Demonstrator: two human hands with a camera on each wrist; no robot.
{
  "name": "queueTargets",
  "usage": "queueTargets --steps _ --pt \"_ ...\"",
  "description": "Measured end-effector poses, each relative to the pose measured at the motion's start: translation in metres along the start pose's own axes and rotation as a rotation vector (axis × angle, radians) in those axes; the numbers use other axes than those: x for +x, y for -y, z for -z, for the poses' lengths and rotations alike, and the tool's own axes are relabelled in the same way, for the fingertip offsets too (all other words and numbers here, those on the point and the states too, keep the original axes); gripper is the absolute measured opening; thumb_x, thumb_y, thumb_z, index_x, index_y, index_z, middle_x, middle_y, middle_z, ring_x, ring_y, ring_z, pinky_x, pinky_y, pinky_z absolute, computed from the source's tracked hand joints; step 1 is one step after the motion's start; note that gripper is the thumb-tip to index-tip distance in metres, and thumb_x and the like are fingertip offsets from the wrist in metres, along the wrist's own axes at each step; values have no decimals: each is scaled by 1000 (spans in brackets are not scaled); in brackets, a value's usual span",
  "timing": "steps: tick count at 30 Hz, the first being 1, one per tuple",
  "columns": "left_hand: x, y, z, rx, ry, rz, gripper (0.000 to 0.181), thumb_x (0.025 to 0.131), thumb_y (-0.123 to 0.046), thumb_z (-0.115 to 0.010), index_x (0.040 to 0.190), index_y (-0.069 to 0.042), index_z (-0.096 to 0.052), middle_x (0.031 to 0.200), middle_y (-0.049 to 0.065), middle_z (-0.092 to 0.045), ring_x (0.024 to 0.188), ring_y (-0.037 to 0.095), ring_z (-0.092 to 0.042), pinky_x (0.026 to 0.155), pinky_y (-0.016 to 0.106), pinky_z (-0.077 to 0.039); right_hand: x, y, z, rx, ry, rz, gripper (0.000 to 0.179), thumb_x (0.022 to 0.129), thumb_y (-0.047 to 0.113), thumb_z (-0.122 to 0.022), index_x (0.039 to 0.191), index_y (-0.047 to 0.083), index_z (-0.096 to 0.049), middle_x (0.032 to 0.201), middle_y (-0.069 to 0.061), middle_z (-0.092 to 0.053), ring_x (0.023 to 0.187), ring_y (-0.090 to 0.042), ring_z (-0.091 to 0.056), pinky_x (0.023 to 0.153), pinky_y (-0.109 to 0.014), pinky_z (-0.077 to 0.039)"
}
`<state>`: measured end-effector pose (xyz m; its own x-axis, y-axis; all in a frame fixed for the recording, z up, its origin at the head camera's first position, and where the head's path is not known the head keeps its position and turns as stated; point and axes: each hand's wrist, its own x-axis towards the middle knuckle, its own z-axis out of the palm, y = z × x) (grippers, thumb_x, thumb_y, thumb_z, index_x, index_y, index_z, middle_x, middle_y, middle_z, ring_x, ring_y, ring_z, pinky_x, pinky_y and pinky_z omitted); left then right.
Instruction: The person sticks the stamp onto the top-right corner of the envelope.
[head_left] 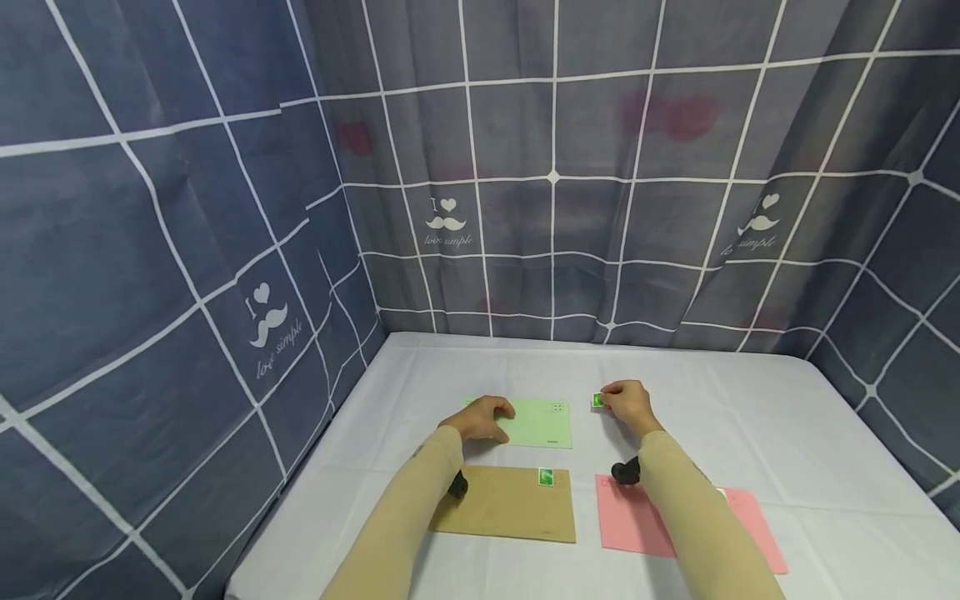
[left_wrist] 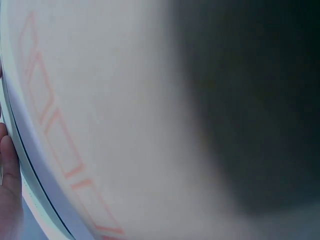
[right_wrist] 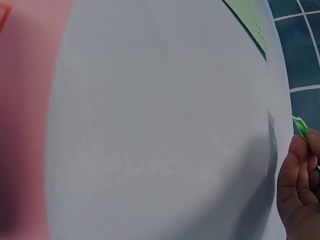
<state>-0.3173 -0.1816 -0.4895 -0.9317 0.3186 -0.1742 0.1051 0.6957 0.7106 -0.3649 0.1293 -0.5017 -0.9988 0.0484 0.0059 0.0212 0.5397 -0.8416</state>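
A light green envelope (head_left: 542, 427) lies flat at the middle of the table, with a small printed square at its top right corner. My left hand (head_left: 480, 418) rests on its left end, thumb and fingers spread apart. Between the thumb and fingertips of my right hand (head_left: 632, 407) I pinch a small green postage stamp (head_left: 597, 400), held to the right of the green envelope. The same stamp (right_wrist: 300, 125) shows at the fingertips in the right wrist view. In the left wrist view, my left fingers (left_wrist: 10, 160) appear only at the left edge.
Nearer to me lies a brown envelope (head_left: 510, 510) bearing a green stamp (head_left: 546, 477) at its upper right. To its right, a pink envelope (head_left: 626, 517) is partly hidden under my right forearm. A white cloth covers the table (head_left: 465, 358), and gridded curtains (head_left: 517, 225) stand around it.
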Motion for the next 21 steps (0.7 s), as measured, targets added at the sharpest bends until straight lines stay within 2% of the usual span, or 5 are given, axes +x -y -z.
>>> queueTargets --steps 6,14,21 --pt "1 -1 -1 -18 5 2 44 79 -6 -84 118 -12 -65 126 2 -64 126 25 -55 113 42 -41 -2 1 -3 32 2 5 23 95 6 -63 110 -9 -70 100 -22 -73 68 -7 -63 58 -20 -50" --pt "3 3 0 -6 -5 -6 44 78 -5 -84 117 -12 -65 125 1 -65 126 23 -56 112 40 -42 2 6 -11 69 9 26 18 93 4 -65 105 -9 -70 90 -16 -72 64 -7 -62 56 -20 -50" --pt "4 2 -1 -17 10 7 44 79 -5 -84 119 -12 -65 127 1 -65 128 24 -55 112 41 -43 2 7 -15 87 22 6 15 92 5 -66 101 -7 -70 85 -10 -69 63 -7 -61 56 -21 -50"
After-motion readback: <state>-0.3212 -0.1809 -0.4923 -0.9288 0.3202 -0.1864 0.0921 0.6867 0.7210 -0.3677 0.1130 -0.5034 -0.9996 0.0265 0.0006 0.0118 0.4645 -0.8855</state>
